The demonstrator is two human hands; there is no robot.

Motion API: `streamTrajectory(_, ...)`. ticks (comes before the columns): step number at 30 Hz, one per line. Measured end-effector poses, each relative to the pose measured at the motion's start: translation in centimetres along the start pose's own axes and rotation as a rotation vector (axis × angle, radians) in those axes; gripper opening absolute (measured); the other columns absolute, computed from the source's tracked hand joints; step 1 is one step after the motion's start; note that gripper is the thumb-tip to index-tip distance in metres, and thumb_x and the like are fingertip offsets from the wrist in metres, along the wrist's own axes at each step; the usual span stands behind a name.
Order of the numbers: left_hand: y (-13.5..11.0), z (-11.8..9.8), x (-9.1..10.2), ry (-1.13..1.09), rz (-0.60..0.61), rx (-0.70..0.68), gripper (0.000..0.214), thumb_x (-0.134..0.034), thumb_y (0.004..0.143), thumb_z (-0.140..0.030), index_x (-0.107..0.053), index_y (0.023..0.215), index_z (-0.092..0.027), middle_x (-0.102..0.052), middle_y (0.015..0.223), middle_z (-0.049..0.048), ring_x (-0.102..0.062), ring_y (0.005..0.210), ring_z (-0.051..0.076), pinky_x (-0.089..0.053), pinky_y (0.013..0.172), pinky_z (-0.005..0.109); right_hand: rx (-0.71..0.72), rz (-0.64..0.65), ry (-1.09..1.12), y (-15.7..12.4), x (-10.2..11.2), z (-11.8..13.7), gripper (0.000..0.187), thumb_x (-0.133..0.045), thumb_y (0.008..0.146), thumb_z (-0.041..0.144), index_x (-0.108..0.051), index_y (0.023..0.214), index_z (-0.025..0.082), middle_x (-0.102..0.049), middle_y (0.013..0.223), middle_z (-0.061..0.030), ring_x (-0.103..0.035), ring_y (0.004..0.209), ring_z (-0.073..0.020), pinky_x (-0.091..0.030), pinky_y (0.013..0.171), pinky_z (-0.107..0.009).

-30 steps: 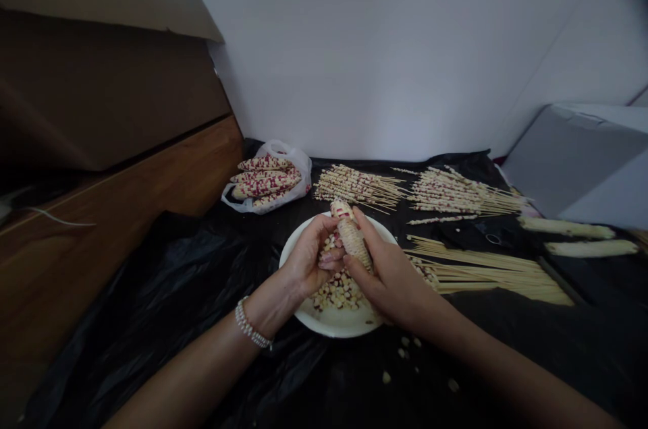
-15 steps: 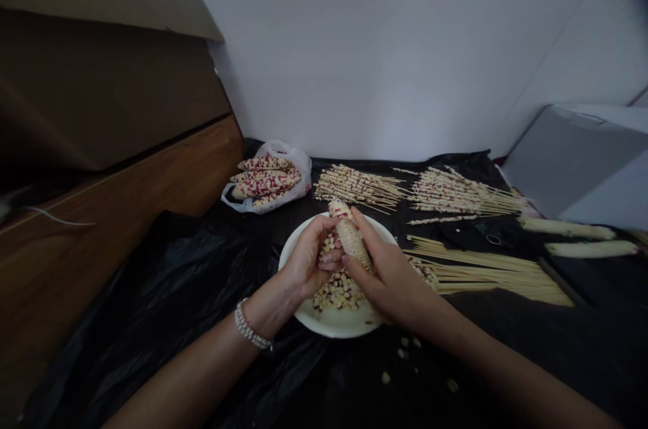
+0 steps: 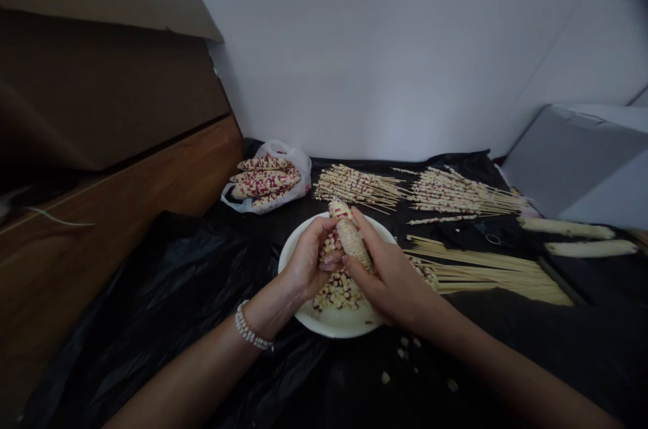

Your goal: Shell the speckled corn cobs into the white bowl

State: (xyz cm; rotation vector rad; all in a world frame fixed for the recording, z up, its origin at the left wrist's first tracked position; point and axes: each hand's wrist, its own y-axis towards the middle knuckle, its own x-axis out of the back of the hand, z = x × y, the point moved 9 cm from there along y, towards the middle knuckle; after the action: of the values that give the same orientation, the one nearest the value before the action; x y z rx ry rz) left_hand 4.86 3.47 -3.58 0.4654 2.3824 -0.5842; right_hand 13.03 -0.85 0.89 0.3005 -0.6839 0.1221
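Note:
Both my hands are around one corn cob (image 3: 352,240), tilted above a white bowl (image 3: 329,329). The cob's middle is bare of kernels; pale and purple kernels still cover its far tip. My right hand (image 3: 389,274) grips the cob from the right, thumb along its near part. My left hand (image 3: 306,257) is closed at its left side, thumb at the upper edge of the bare part and fingers curled beneath. Loose yellow and purple kernels (image 3: 339,291) lie in the bowl under the cob.
A plastic bag (image 3: 298,162) of speckled corn cobs (image 3: 266,179) stands at the back left. Kernel-threaded skewers (image 3: 354,185) lie in two piles at the back. Bare skewers (image 3: 496,274) and stripped cobs (image 3: 590,250) are at right. Black plastic sheeting (image 3: 192,280) covers the surface; stray kernels lie in front.

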Motion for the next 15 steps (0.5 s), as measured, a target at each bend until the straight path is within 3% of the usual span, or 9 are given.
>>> streamTrajectory(7, -0.07, -0.15, -0.29, -0.010, 0.009, 0.001, 0.011, -0.056, 0.071, -0.023, -0.049, 0.067, -0.016, -0.044, 0.054, -0.0056, -0.026, 0.035, 0.001, -0.016, 0.033, 0.013, -0.011, 0.013, -0.062, -0.10, -0.34, 0.43, 0.075, -0.044, 0.090, 0.029, -0.011, 0.155, 0.010, -0.059, 0.131, -0.0224, -0.061, 0.113, -0.0346, -0.049, 0.090, -0.053)
streamTrajectory(15, -0.06, 0.41, 0.54, -0.019, -0.106, 0.047, 0.009, -0.053, 0.063, -0.014, -0.045, 0.059, -0.016, -0.037, 0.046, -0.0066, -0.025, 0.033, 0.002, -0.017, 0.032, 0.013, 0.019, -0.029, -0.002, -0.15, -0.23, 0.24, 0.073, -0.045, 0.091, 0.030, -0.015, 0.155, 0.013, -0.059, 0.133, -0.0190, -0.059, 0.118, -0.0321, -0.048, 0.096, -0.050)
